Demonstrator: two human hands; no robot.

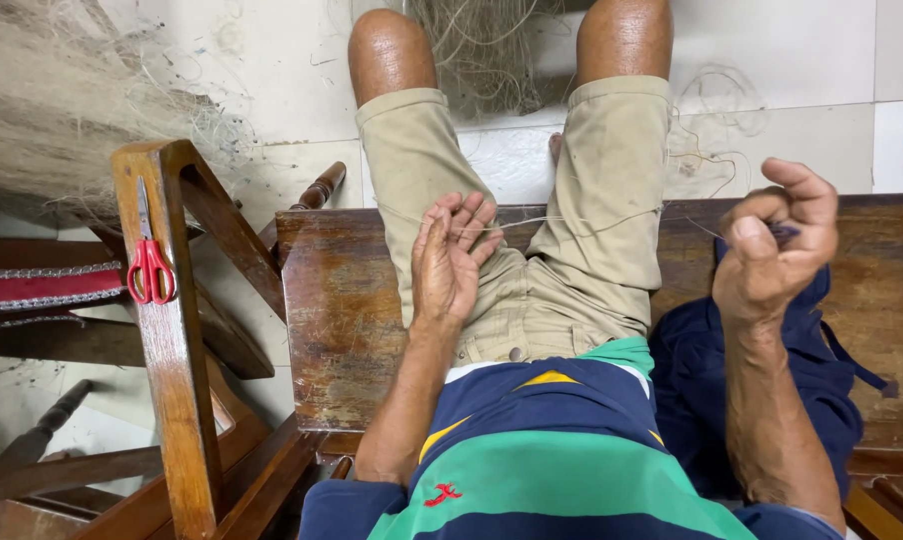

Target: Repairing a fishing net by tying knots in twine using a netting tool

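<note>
I sit on a worn wooden bench [342, 320] in khaki shorts and a striped shirt. My left hand [450, 262] rests on my left thigh, fingers loosely spread, with a thin pale line [582, 222] running across its fingertips. That line stretches tight over my lap to my right hand [775, 252], which is raised and pinched shut on the line and a small dark tool [784, 233]. A heap of fine fishing net [487, 50] lies on the floor between my knees.
Red-handled scissors [150, 262] lie on a wooden chair arm [167, 330] at my left. A mass of pale net [52, 100] fills the upper left. Dark blue cloth [702, 380] sits on the bench by my right hip. White floor tiles [792, 60] lie ahead.
</note>
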